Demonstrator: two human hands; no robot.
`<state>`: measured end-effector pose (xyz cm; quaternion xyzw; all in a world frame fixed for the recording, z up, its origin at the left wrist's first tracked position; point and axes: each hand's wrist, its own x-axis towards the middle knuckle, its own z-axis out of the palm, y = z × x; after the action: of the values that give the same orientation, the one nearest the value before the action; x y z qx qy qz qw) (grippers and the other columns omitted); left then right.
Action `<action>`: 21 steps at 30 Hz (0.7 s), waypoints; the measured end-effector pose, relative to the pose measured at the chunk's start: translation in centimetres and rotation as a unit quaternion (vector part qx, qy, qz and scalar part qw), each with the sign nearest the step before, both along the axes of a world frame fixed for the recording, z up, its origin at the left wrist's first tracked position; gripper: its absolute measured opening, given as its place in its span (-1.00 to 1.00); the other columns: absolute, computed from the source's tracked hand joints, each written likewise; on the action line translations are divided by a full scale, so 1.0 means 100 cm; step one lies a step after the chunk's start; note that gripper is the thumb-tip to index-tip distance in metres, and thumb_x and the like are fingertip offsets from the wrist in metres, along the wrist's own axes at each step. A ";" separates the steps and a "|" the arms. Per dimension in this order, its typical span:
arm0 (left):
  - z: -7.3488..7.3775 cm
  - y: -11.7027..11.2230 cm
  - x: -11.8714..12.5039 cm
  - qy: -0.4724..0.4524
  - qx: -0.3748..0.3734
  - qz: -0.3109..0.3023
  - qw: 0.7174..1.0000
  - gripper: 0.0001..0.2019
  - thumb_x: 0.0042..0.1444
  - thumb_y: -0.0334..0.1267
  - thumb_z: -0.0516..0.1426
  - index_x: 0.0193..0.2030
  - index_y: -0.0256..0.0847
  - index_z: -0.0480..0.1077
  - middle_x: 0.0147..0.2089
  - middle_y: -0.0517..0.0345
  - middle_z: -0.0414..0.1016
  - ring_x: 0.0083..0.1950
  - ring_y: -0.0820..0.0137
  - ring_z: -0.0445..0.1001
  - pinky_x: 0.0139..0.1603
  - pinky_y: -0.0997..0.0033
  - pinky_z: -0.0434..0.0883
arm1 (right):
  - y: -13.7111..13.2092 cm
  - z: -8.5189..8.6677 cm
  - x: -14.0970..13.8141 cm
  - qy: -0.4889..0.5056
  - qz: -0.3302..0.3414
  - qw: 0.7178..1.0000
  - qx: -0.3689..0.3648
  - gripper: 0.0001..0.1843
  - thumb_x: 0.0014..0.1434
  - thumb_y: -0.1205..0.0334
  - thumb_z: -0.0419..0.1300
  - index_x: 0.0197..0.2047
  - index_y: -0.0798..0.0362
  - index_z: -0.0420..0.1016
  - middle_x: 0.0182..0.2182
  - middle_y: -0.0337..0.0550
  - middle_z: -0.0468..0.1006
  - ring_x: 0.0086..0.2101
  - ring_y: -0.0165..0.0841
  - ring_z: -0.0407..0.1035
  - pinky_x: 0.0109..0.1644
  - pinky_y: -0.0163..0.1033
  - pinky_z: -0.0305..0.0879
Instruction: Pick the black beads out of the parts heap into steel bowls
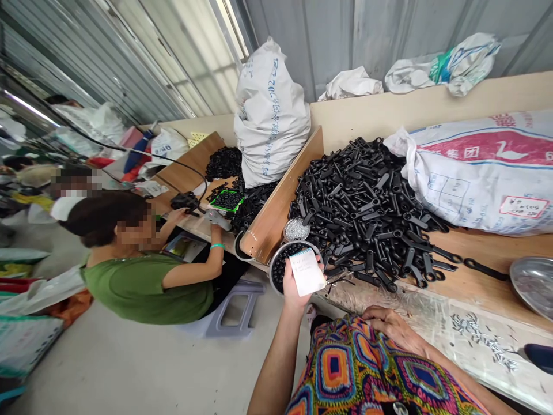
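Note:
A small white notepad (307,275) with a blue spiral binding and faint handwriting lies in my left hand (292,293). My thumb and fingers hold it from below, over a metal bowl (273,271) of round black parts. My right hand (394,326) rests on the colourful patterned cloth over my lap, its fingers laid out and nothing in them. Beyond the notepad a large heap of black handle-shaped parts (358,202) covers the bench. A small dish of tiny silvery pieces (296,230) stands between bowl and heap.
A full white sack (272,115) stands behind the wooden divider (285,202). Another printed sack (484,173) lies right of the heap. A metal tray (536,282) and scattered screws (484,340) are at the right. A person in green (142,276) sits working at the left.

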<state>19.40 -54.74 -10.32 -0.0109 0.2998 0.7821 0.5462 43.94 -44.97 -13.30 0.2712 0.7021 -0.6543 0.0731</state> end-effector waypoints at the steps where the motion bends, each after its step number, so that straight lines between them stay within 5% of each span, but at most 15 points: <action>1: 0.000 0.001 0.000 -0.002 0.000 -0.001 1.000 -0.40 0.18 0.13 -0.14 0.04 -0.35 0.37 0.01 -0.23 0.43 -0.16 0.10 0.48 -0.14 -0.07 0.39 | 0.000 -0.001 0.001 0.000 0.000 1.000 0.001 -0.74 -0.03 0.18 0.02 -0.35 0.05 0.48 -0.30 -0.17 0.48 -0.20 -0.25 0.34 -0.08 -0.22 0.16; 21: -0.008 0.000 0.002 -0.012 0.023 -0.008 1.000 -0.40 0.18 0.13 -0.12 0.09 -0.32 0.34 0.04 -0.23 0.42 -0.14 0.08 0.48 -0.08 -0.10 0.36 | -0.001 -0.006 0.006 0.013 -0.010 1.000 -0.011 -0.73 0.02 0.14 0.04 -0.33 0.04 0.52 -0.30 -0.17 0.47 -0.22 -0.26 0.35 -0.10 -0.22 0.17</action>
<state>19.57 -54.79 -11.13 -0.0056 0.2751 0.7844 0.5558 44.53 -45.12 -13.88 0.2694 0.6928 -0.6663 0.0604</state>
